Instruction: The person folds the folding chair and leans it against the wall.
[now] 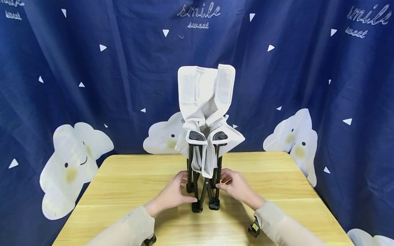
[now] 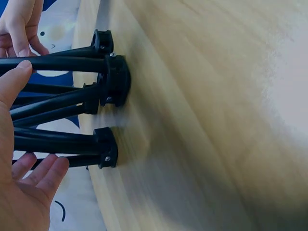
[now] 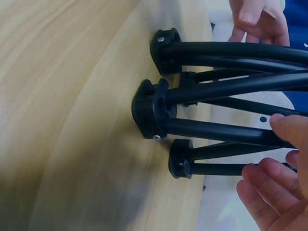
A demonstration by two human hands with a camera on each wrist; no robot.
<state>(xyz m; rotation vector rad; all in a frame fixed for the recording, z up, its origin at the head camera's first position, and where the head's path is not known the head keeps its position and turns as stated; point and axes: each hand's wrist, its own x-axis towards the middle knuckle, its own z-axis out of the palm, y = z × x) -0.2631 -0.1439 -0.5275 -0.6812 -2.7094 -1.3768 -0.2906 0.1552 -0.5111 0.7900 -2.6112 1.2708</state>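
Observation:
A small folding chair (image 1: pixel 188 86) stands upright, its black legs drawn close together and its white fabric seat bunched in folds. My left hand (image 1: pixel 173 194) holds the left legs low down; in the left wrist view its thumb (image 2: pixel 21 70) lies on one black leg tube (image 2: pixel 72 63), with the fingers around another. On the other side my right hand (image 1: pixel 238 187) spans the right legs, thumb on a front tube (image 3: pixel 216 131) and fingertips (image 3: pixel 255 173) at a rear one. The black plastic feet (image 3: pixel 149 110) are at the tabletop.
The wooden table (image 1: pixel 130 178) extends around the chair on all sides. Behind it hangs a dark blue curtain (image 1: pixel 137 45) printed with white clouds and triangles. A small black device (image 1: pixel 254 228) is strapped under the right wrist, another (image 1: pixel 150 241) under the left.

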